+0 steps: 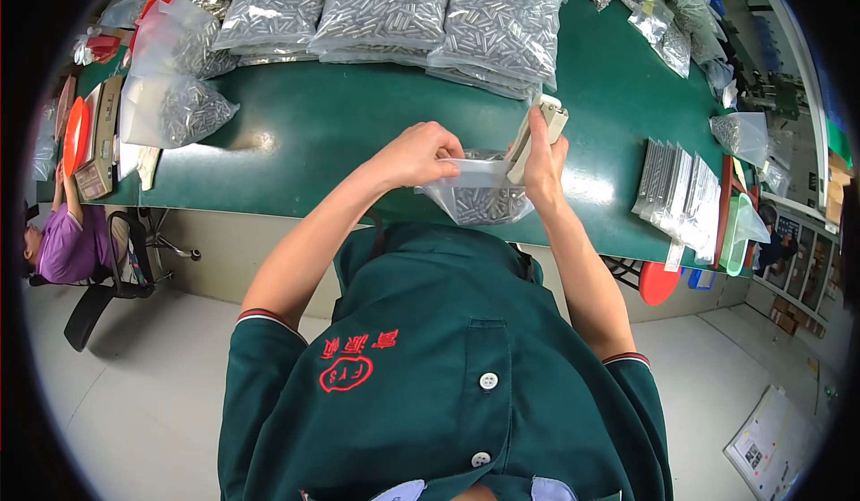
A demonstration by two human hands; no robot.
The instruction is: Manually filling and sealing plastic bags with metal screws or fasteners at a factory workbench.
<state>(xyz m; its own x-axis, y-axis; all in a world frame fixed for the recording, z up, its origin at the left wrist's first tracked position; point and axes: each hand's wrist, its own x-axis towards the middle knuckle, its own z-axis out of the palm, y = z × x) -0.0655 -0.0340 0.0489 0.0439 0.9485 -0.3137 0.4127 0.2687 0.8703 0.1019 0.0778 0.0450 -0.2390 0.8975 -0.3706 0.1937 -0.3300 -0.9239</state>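
My left hand (415, 154) is closed on the left end of the upper edge of a clear plastic bag (484, 204). Small silvery metal pins fill the lower part of the bag, which hangs at the table's near edge. In my right hand (543, 162) is a long beige hand-held bag sealer (554, 121), held tilted with its upper end pointing away from me. Its lower end reaches the right side of the bag's upper edge. Whether its jaws are closed on the plastic, I cannot tell.
Large bags of metal pins (385, 8) are stacked along the far side of the green table (358, 98). A smaller filled bag (193, 111) lies left, near a scale (100, 143). Flat packets (676, 188) stand in a row at right. Another person (76, 241) sits at far left.
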